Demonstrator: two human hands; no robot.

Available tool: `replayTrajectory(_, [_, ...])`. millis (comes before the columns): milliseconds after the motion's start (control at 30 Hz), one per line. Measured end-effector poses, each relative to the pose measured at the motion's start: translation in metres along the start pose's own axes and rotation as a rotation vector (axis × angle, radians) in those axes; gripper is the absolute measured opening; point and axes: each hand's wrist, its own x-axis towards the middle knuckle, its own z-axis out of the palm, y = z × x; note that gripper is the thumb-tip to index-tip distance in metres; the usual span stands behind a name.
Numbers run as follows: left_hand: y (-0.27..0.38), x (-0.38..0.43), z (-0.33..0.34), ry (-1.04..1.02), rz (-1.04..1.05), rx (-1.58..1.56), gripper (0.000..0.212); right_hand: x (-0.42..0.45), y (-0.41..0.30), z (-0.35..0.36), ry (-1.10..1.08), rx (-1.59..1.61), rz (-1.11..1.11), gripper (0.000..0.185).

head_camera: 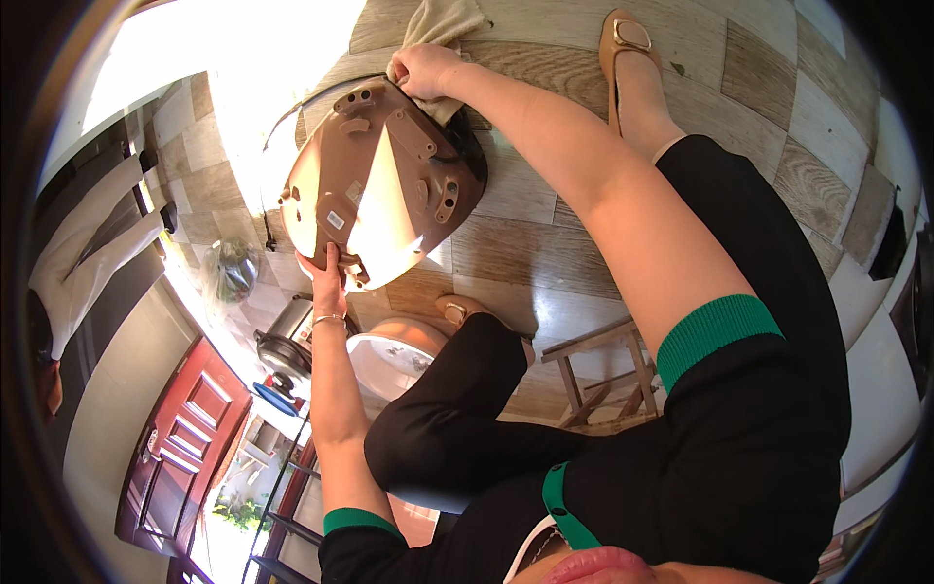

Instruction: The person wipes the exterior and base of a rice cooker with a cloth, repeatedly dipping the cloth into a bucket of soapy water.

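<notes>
A brown plastic appliance [314, 175] is tilted up over the tiled floor, its underside with round feet, screw holes and a small label facing me. My left hand [325, 274] grips its lower left rim, thumb on the underside and fingers partly hidden. At its top edge, my right hand [425, 71] holds a beige cloth [441, 22], part of which hangs down along the dark rim. A thin black cord [292, 113] curves from the top of the appliance down to its left. Bright sunlight washes out part of the shell.
A white basin [394, 350] and a lidded metal cooker [288, 343] stand below the appliance. Left of them lies a clear plastic bag [233, 270] with green contents. A wooden stool [606, 372] is beside my legs. A person in pale trousers [95, 233] is at the far left.
</notes>
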Motion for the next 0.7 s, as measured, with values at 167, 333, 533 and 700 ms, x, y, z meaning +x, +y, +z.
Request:
replayTrajectory(167, [0.002, -0.006, 0.013, 0.0, 0.037, -0.029, 0.096, 0.003, 0.032, -0.007, 0.007, 0.16, -0.17, 0.018])
replayTrajectory(333, [0.0, -0.012, 0.011, 0.002, -0.013, -0.078, 0.102, -0.002, 0.053, -0.016, 0.297, 0.144, -0.154, 0.019])
replayTrajectory(533, [-0.008, -0.008, 0.009, 0.034, 0.029, -0.033, 0.1, -0.015, 0.048, 0.0, 0.098, 0.52, -0.272, 0.032])
replayTrajectory(700, [-0.01, -0.009, 0.006, 0.013, 0.059, -0.036, 0.108, -0.023, 0.018, 0.028, 0.2, 0.094, -0.112, 0.029])
